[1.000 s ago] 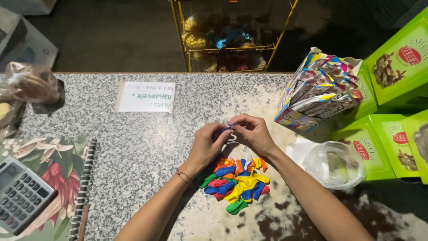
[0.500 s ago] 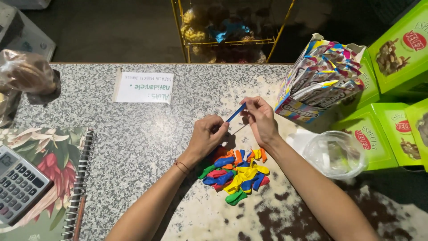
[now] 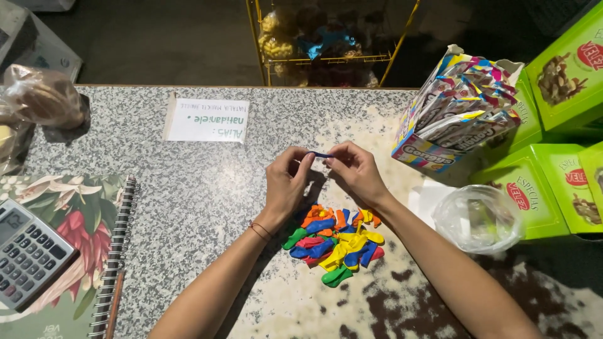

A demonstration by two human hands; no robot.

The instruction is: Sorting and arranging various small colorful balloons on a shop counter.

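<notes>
Both of my hands hold one small blue balloon between their fingertips, just above the speckled stone counter. My left hand pinches its left end, my right hand pinches its right end. Close below the hands lies a pile of uninflated balloons in orange, red, blue, yellow and green.
A colourful box of packets stands at the right, with green boxes beyond it and a clear plastic bag beside them. A white card lies at the back. A calculator, spiral notebook and bagged goods sit left.
The hands had stretched the blue balloon apart, with the right hand raised; now they have come back together and lower, the balloon short between the fingertips.
</notes>
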